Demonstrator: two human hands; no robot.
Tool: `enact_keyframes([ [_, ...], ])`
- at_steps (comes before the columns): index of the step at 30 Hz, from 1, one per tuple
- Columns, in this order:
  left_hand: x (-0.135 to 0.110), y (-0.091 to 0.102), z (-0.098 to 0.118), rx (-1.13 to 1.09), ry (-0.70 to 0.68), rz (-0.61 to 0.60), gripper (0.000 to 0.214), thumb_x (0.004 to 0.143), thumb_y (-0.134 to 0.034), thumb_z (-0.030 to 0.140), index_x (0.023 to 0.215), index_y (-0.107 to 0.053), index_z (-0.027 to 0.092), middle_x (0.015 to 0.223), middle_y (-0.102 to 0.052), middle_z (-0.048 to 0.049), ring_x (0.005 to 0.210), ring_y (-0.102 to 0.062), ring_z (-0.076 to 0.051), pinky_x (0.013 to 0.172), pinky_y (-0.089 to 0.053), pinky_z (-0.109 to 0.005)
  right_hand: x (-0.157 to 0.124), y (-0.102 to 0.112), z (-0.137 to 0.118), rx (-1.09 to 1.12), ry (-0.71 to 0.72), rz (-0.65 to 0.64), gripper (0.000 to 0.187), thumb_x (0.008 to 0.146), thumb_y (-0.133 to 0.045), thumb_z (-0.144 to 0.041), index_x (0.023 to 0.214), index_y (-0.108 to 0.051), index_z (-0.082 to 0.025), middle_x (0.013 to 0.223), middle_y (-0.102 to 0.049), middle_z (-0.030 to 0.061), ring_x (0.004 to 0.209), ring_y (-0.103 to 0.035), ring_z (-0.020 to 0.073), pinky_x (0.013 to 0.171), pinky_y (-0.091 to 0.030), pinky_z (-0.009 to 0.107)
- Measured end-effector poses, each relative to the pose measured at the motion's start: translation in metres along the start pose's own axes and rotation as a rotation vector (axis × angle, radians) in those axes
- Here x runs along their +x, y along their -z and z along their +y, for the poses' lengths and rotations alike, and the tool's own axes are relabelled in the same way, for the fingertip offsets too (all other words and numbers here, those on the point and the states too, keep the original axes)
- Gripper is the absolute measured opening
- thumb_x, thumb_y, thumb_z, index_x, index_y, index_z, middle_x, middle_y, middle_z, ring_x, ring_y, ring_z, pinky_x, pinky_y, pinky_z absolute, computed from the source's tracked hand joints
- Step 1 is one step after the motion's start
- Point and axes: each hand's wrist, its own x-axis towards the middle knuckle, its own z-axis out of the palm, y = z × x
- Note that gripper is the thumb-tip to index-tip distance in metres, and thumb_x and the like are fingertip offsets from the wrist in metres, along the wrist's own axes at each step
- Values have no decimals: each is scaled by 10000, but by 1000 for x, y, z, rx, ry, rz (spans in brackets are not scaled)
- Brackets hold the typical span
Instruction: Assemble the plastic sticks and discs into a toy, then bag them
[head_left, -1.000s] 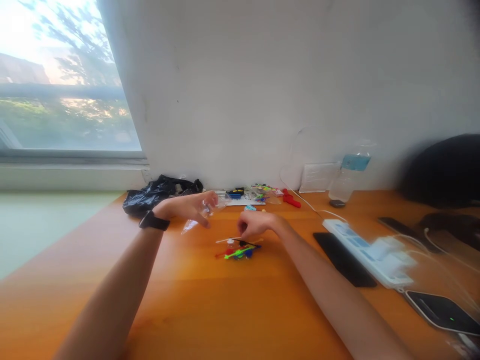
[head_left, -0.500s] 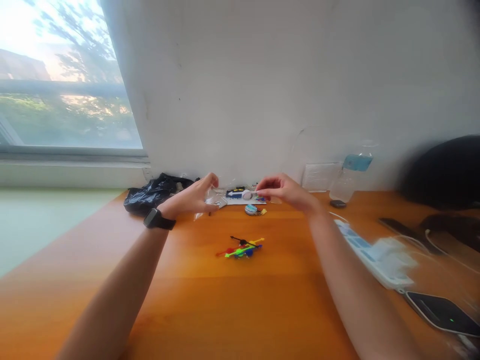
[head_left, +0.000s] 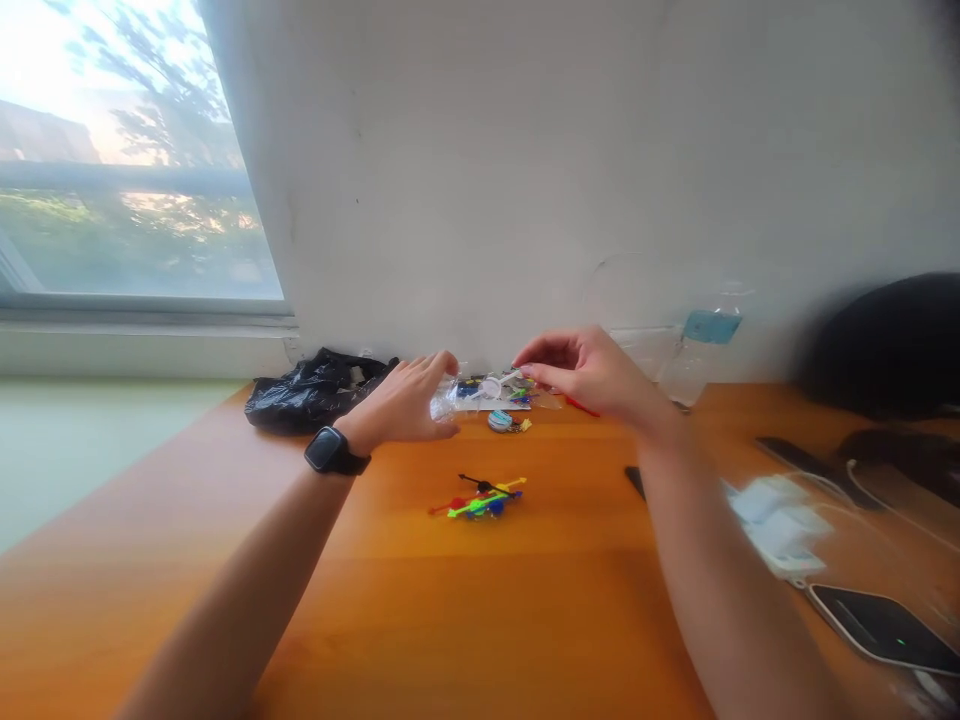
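Note:
My right hand (head_left: 574, 372) pinches one end of a white arrow spinner (head_left: 491, 388), a thin pointer with a round middle, held tilted above the back of the table. My left hand (head_left: 412, 398) is at the spinner's left, thumb and fingers spread in a C. Crinkled clear plastic (head_left: 444, 400) shows between those fingers; whether they touch it is unclear. Nearer to me, a small pile of arrow spinners (head_left: 484, 498) in black, yellow, red, green and blue lies on the wooden table (head_left: 450, 620).
By the wall are a black plastic bag (head_left: 315, 390), small packaged items and a round trinket (head_left: 506, 422). At the right are a clear container with a blue label (head_left: 712, 326), white chargers (head_left: 780, 515), a phone (head_left: 885, 625) and a dark rounded object (head_left: 885, 345).
My right hand has risen slightly, tilting the white spinner's right end up. My left hand has moved right, toward the spinner. The coloured pile has stayed put.

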Motion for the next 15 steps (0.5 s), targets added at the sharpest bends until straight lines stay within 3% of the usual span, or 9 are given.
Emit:
enact_keyframes([
  [8, 1, -2, 16, -6, -40, 130, 570, 790, -738, 464, 1221, -442, 236, 1159, -661, -99, 976, -663, -312, 858, -470, -422, -1, -18, -8, -114, 18, 69, 178, 860, -724, -351, 915, -801, -201, 758, -737, 38, 663, -641, 172, 520, -440, 253],
  [15, 3, -2, 18, -29, -26, 210, 585, 793, -739, 442, 1244, -433, 231, 1121, -653, -98, 959, -662, -309, 864, -482, -447, -2, -22, -14, -136, -9, 9, 192, 851, -742, -382, 904, -808, -209, 727, -714, 26, 613, -596, 154, 501, -410, 258],
])
